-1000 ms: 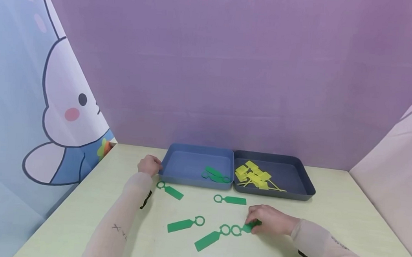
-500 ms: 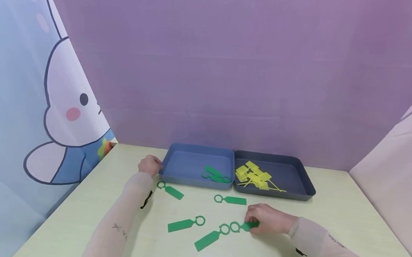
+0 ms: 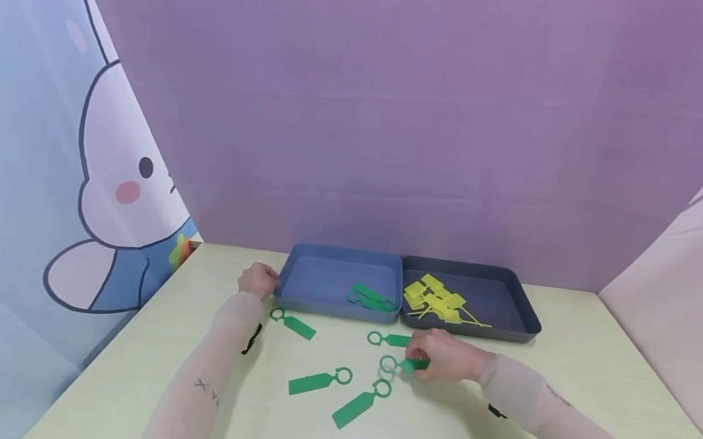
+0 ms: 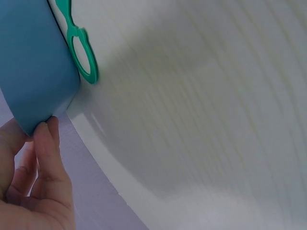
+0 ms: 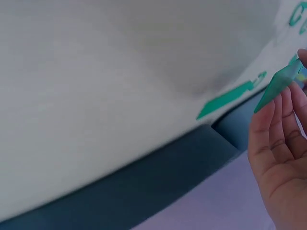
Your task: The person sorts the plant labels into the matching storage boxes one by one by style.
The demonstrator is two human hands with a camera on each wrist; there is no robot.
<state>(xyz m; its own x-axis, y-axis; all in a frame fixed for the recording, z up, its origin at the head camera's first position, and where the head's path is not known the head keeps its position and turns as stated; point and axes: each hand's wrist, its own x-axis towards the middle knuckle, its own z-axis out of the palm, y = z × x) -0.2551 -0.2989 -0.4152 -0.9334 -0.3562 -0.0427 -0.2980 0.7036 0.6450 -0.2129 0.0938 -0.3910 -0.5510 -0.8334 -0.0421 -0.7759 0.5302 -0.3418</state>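
Note:
In the head view my left hand (image 3: 258, 280) is at the left side of the blue tray (image 3: 320, 278). The left wrist view shows its thumb and fingers pinching the tray's rim (image 4: 41, 103) near a corner. My right hand (image 3: 447, 355) pinches a green ring-ended tag (image 3: 407, 366) by its flat part, the ring pointing left. In the right wrist view this tag (image 5: 278, 86) is raised above the table, between thumb and fingers. Just behind it lies another green tag (image 3: 397, 340), partly covered by the hand. Several green tags are in the blue tray's right corner.
A dark tray (image 3: 497, 302) adjoins the blue one on the right, with yellow tags (image 3: 437, 298) piled at its left. More green tags lie on the table: one by the blue tray (image 3: 299, 327), two nearer the front (image 3: 311, 383). A purple backdrop (image 3: 393, 128) stands behind.
My right hand has lifted the green tag from the table and moved it back and slightly left, towards the trays. The left hand has kept its hold on the tray.

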